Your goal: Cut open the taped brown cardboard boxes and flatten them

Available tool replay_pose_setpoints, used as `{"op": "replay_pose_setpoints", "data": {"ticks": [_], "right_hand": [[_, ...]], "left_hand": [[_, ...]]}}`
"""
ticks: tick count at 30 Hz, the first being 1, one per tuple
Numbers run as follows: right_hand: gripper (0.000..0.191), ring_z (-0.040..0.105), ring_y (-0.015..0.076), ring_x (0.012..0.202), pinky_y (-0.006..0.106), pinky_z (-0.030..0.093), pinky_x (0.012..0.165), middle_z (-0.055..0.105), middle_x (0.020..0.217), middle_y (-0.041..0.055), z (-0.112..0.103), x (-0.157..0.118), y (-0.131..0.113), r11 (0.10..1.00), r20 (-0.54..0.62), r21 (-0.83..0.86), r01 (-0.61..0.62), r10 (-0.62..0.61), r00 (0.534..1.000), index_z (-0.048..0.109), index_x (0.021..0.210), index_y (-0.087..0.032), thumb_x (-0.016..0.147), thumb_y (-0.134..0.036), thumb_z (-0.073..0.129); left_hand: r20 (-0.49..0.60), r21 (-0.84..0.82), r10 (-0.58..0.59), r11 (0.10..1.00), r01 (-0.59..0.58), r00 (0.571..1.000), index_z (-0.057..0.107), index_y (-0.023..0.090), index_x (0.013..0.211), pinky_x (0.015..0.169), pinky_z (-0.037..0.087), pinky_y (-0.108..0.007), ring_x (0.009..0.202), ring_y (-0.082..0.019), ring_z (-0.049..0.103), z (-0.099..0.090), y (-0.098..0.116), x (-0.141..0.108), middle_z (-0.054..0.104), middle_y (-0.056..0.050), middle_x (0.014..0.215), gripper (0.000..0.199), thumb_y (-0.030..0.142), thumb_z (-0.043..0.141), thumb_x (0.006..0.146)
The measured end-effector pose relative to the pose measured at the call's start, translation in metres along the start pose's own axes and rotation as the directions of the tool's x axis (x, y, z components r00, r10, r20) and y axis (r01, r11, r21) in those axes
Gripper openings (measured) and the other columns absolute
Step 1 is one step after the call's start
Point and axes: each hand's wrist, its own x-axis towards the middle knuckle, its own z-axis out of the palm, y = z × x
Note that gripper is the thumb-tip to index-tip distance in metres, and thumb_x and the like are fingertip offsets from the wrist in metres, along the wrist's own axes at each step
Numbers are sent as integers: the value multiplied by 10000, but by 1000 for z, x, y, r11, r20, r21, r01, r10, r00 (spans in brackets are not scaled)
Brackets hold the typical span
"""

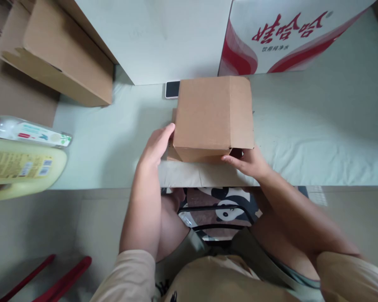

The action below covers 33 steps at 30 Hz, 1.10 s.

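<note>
A small brown cardboard box (203, 113) sits in front of me near the table's edge. Its right-hand flap (241, 111) sticks out, with a dark gap beneath its near corner. My left hand (157, 144) holds the box's left side, thumb along the edge, its other fingers mostly hidden. At the near right corner, my right hand (250, 162) grips the box, thumb on the front face and fingers hidden behind the flap. Some cardboard (173, 154) shows under the box's left side. A phone (172, 89) lies just behind, partly covered by the box.
A white carton with red lettering (274, 40) and a plain white box (173, 37) stand at the back. Larger brown cartons (72, 54) fill the back left. A clear bottle (28, 131) and yellow jug (25, 165) lie at left. The table (321, 138) has a pale green cover.
</note>
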Motion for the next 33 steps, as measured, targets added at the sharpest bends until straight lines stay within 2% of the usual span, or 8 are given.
{"op": "replay_pose_setpoints", "data": {"ticks": [5,9,13,16,22,25,28,33], "right_hand": [[503,583,168,607,320,481,549,643,663,39,2,1,-3,996,-98,77,-53,61,993,615,729,-226,807,-703,750],[525,605,176,601,331,496,542,661,658,46,4,4,-2,989,-133,117,-89,105,986,631,714,-228,780,-734,753],[558,623,186,623,341,501,542,673,675,51,3,4,-1,984,-163,133,-120,142,976,634,722,-228,761,-775,738],[550,620,188,627,356,497,558,670,684,52,3,3,1,984,-163,118,-132,151,975,623,722,-231,776,-768,727],[458,591,187,633,357,487,573,657,689,38,5,3,4,982,-213,139,-126,154,965,605,751,-244,785,-666,780],[454,642,219,777,371,548,669,699,843,59,5,6,4,977,-362,188,-99,162,918,629,900,-244,754,-628,821],[499,672,241,931,376,568,773,716,976,66,5,7,4,970,-491,235,-56,169,855,615,1005,-258,739,-619,833],[455,585,177,708,323,482,648,556,725,8,3,9,2,931,-541,364,-40,246,804,497,764,-262,901,-685,597]], "left_hand": [[-56,-131,15,991,-22,998,623,206,771,688,525,-273,730,-163,644,0,12,-4,634,-4,728,278,428,790,760],[-7,-277,84,957,-82,996,660,249,1058,806,583,-335,1017,-252,722,3,16,-6,728,-66,1069,466,583,762,751],[120,-307,31,952,7,992,629,297,1213,894,605,-414,1152,-308,721,5,10,-7,710,-91,1284,604,679,722,755],[119,-295,30,955,7,992,657,281,1195,876,615,-399,1157,-315,727,6,7,-6,726,-106,1253,607,673,744,740],[27,-195,190,964,-181,981,739,248,1138,911,587,-340,1159,-280,711,5,13,-8,758,-91,1162,534,607,795,747],[20,-122,213,970,-209,977,776,215,1052,810,568,-298,913,-215,712,4,15,-10,751,-64,945,447,556,814,765],[20,-97,192,977,-189,981,793,201,990,611,476,-247,617,-128,555,4,14,-9,635,-3,709,363,493,821,776],[-56,-124,138,982,-144,989,775,213,892,525,400,-212,558,-99,495,5,11,-6,569,29,642,239,391,825,740]]}}
